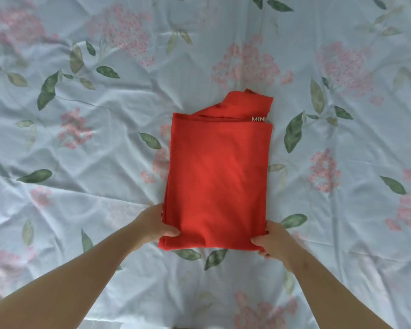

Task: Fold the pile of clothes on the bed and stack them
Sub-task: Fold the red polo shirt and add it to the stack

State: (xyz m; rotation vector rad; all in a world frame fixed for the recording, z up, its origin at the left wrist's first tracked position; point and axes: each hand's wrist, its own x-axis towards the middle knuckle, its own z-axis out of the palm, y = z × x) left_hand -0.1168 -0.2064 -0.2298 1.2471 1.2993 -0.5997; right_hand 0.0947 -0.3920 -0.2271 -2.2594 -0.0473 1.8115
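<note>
A folded red garment (217, 179) lies mid-bed on the flowered sheet (93, 143). The left hand (156, 224) pinches its 7 o'clock corner, and the right hand (272, 241) pinches its 5 o'clock corner, thumbs on top.

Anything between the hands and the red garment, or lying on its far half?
Nothing visible. The left hand and right hand grip the red garment at its near corners, and nothing lies on its far half.

1 folded red garment (217, 181), 1 floral bedsheet (81, 138), 2 hands: left (156, 223), right (274, 241)
</note>
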